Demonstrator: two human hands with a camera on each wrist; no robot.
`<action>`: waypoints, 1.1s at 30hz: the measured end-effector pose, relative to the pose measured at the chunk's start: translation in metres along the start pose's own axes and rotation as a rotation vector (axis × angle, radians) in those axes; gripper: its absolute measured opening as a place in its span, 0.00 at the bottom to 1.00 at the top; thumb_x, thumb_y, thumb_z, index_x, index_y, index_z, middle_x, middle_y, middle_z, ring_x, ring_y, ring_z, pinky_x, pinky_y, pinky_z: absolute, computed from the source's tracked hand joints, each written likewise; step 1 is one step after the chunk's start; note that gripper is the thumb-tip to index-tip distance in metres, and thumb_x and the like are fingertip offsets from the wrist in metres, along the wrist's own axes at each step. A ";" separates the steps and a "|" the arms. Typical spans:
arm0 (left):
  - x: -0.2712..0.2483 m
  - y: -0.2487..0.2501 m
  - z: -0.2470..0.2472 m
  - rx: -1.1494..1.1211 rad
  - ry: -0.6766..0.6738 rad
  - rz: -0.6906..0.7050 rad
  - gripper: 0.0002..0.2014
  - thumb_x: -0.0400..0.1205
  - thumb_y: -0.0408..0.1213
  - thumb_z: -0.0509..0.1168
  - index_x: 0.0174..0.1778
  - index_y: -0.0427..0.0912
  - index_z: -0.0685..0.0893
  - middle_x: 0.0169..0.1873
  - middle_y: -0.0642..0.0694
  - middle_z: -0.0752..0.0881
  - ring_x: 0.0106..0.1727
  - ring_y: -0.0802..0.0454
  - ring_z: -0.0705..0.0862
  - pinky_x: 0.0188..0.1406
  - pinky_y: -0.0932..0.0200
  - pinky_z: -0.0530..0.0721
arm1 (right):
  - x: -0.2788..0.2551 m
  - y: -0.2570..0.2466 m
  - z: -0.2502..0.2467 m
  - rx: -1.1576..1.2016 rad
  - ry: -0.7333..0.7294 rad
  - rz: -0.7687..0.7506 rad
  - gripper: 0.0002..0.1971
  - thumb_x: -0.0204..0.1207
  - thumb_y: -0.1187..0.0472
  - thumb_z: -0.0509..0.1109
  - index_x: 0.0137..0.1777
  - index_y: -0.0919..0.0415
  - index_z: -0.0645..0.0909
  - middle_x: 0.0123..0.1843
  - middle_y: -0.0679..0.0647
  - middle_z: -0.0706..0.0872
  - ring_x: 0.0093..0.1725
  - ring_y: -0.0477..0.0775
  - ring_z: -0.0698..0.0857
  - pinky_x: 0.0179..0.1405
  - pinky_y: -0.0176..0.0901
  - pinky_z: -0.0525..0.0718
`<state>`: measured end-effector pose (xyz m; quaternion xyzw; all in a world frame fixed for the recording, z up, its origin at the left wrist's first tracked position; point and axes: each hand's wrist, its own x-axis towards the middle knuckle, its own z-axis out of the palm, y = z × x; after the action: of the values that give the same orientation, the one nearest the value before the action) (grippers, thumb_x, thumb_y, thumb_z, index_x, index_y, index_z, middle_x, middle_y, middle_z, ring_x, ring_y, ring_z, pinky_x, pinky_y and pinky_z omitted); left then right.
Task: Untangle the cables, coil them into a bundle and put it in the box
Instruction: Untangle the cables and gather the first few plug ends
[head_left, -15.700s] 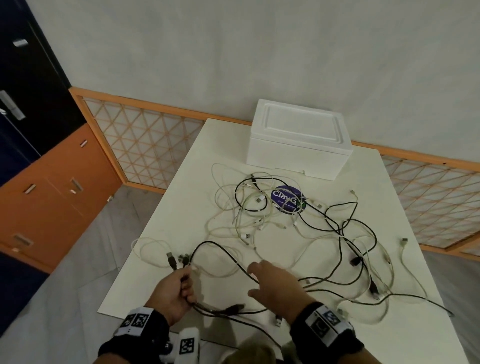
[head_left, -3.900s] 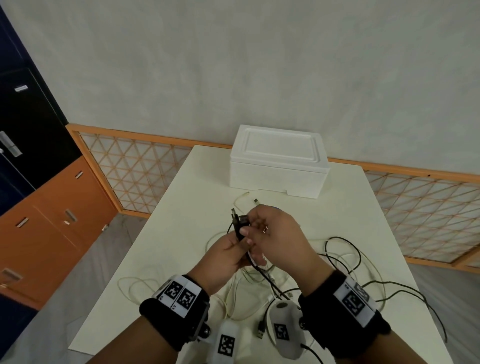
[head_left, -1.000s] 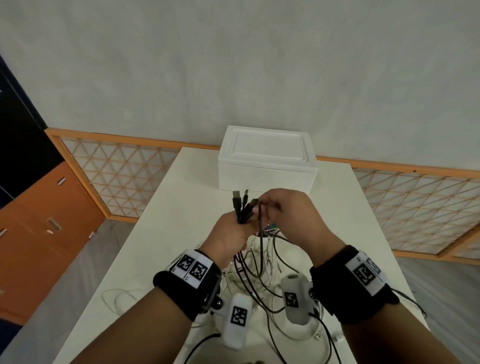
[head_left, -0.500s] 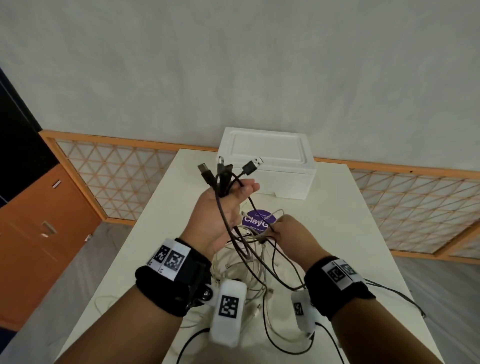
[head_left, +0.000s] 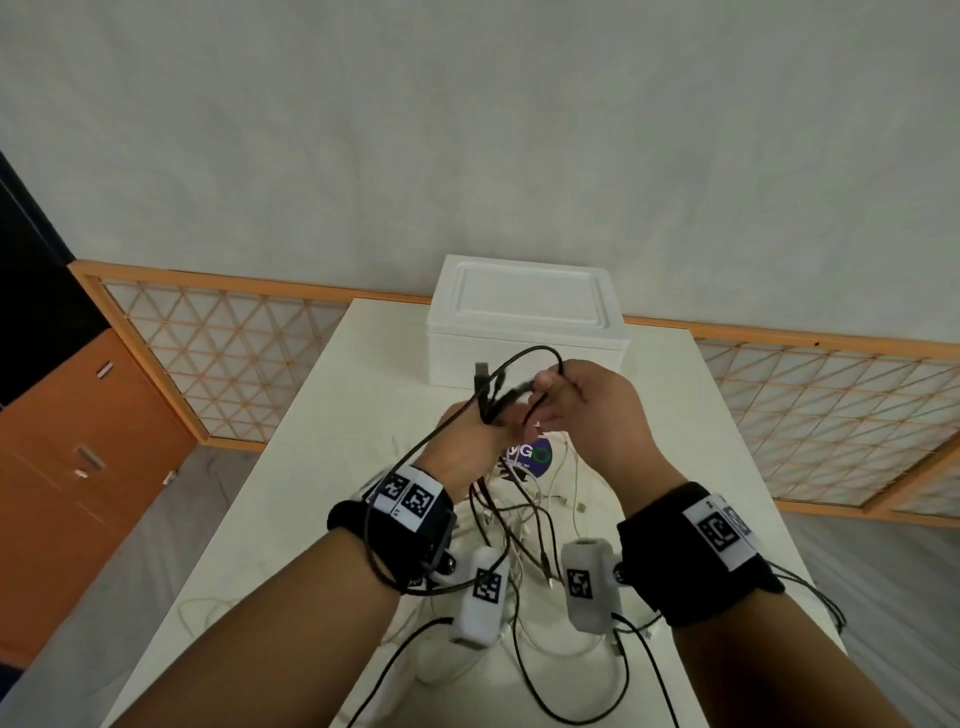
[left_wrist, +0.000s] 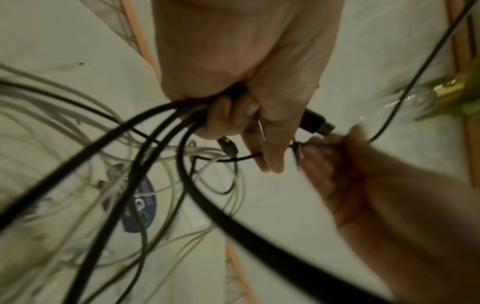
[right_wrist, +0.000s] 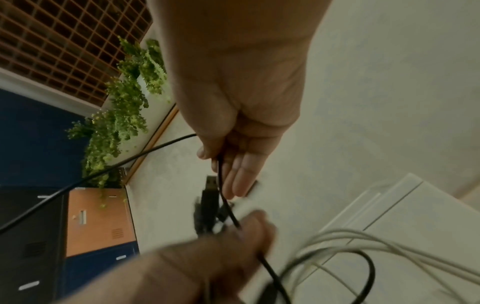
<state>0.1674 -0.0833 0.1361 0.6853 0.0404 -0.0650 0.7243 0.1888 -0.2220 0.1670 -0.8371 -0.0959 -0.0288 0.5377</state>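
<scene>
Black plug ends gathered in one fist, another lead being fed in

Head view: the left hand (head_left: 470, 441), raised half a second ago, is back down, fingers closed on the black cables (head_left: 491, 395); the right hand (head_left: 597, 410) now pinches a loop beside it, while white cables (head_left: 524, 525) lie on the bench (head_left: 322, 431) near the closed box (head_left: 524, 322). Left wrist view: the fist clamps black leads (left_wrist: 166, 131). Right wrist view: thumb and fingers (right_wrist: 233, 168) pinch one black lead (right_wrist: 223, 185), so coiling has hardly begun.

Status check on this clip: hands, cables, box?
Left hand grips black cable ends. Right hand pinches one black cable. White cables still tangled on table. Box lidded.
</scene>
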 end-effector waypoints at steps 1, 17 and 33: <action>0.000 -0.006 0.002 0.043 -0.008 -0.016 0.06 0.76 0.23 0.71 0.43 0.37 0.86 0.22 0.59 0.85 0.22 0.67 0.78 0.21 0.77 0.70 | -0.002 -0.004 -0.002 0.050 0.019 -0.004 0.12 0.81 0.58 0.65 0.36 0.61 0.81 0.36 0.58 0.89 0.36 0.55 0.89 0.44 0.55 0.90; 0.015 -0.042 -0.024 0.477 0.089 -0.079 0.07 0.73 0.41 0.76 0.39 0.41 0.88 0.33 0.44 0.89 0.34 0.52 0.83 0.29 0.66 0.77 | -0.017 -0.025 -0.060 -0.012 0.348 -0.363 0.09 0.80 0.58 0.62 0.42 0.50 0.83 0.32 0.39 0.81 0.33 0.41 0.79 0.36 0.34 0.77; -0.001 -0.035 -0.039 -0.094 0.210 -0.168 0.21 0.78 0.33 0.71 0.26 0.47 0.66 0.33 0.40 0.72 0.17 0.57 0.59 0.16 0.64 0.59 | -0.007 0.030 -0.057 -0.618 0.169 -0.051 0.05 0.75 0.55 0.70 0.40 0.55 0.82 0.37 0.50 0.83 0.42 0.54 0.83 0.39 0.40 0.73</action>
<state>0.1628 -0.0464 0.0999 0.6477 0.1760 -0.0513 0.7395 0.1910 -0.2867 0.1629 -0.9529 -0.0588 -0.1395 0.2630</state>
